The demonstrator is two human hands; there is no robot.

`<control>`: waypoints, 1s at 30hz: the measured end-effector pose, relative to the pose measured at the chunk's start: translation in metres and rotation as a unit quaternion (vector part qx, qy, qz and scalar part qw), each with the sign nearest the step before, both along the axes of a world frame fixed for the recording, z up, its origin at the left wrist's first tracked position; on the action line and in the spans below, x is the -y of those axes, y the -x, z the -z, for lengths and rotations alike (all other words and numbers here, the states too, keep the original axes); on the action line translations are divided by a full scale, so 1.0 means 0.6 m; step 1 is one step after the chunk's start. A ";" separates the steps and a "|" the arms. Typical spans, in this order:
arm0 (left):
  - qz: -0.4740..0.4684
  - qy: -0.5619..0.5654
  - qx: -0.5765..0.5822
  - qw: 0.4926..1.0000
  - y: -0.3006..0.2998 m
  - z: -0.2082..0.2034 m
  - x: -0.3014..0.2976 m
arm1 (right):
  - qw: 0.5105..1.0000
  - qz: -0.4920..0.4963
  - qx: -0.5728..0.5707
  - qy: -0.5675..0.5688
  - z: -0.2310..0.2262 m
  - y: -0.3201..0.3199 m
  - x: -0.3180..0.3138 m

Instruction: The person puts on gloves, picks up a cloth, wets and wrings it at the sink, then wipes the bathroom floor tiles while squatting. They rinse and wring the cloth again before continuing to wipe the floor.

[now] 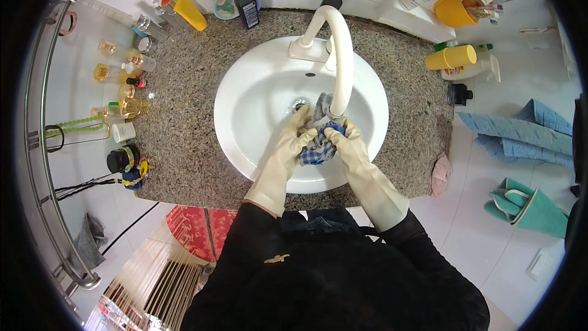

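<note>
Both my hands wear cream rubber gloves and meet over the white oval sink (245, 110), below the spout of a white gooseneck faucet (343, 55). Bunched between them is a blue-and-white checked cloth (315, 152) with a greyish part. My left hand (293, 138) has its fingers closed on the cloth's left side. On the other side my right hand (348, 141) grips it close to the spout's end. The metal drain (299, 105) shows just beyond my left fingertips. Whether water is running from the spout I cannot tell.
A speckled stone counter (184, 147) surrounds the sink. Several small bottles line its left edge, near a metal towel rail (43, 116). At the back stand a yellow tube (190, 11) and a black bottle (245, 3). Rightward are a yellow cup (450, 57) and blue towels (520, 132).
</note>
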State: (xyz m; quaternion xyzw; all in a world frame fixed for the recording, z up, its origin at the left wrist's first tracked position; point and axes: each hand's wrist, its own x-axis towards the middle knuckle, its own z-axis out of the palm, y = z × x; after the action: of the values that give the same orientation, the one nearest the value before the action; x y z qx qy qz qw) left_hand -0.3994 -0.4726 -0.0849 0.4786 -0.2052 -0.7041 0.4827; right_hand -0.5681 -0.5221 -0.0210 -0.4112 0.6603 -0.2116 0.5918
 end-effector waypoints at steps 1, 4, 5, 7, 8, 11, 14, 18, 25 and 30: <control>-0.014 -0.040 -0.015 0.999 0.005 -0.020 0.003 | 0.999 -0.002 0.037 -0.017 -0.006 0.000 -0.003; -0.027 -0.082 0.096 0.992 -0.027 0.042 -0.016 | 0.987 0.047 0.152 -0.007 -0.039 -0.002 -0.016; -0.041 -0.112 0.130 0.984 -0.041 0.054 -0.025 | 0.981 0.076 0.178 0.005 -0.063 -0.005 -0.016; -0.150 -0.157 0.101 0.971 -0.071 0.056 -0.034 | 0.978 0.105 0.181 -0.003 -0.091 0.015 -0.009; -0.148 -0.173 0.115 0.967 -0.102 0.056 -0.039 | 0.979 0.082 0.186 -0.008 -0.103 0.018 -0.005; -0.138 0.020 0.148 0.979 -0.099 -0.023 -0.011 | 0.995 -0.036 0.095 0.004 -0.096 0.037 -0.004; -0.157 0.122 0.051 0.979 -0.039 -0.127 0.039 | 0.981 -0.178 -0.078 0.010 -0.108 0.020 0.002; -0.071 0.071 0.054 0.993 -0.036 -0.081 0.057 | 0.947 -0.282 -0.143 0.057 -0.126 0.011 0.007; -0.165 -0.100 0.150 0.970 -0.150 -0.021 0.046 | 0.975 -0.196 -0.100 0.005 -0.160 0.064 0.005; -0.121 0.043 0.092 0.987 -0.129 -0.034 0.060 | 0.957 -0.259 -0.100 0.087 -0.133 0.088 0.011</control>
State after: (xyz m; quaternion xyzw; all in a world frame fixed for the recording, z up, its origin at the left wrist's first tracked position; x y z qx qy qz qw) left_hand -0.3221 -0.5083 -0.0642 0.5413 -0.2193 -0.5842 0.5636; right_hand -0.6207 -0.5285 0.0589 -0.6371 0.5660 -0.0656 0.5191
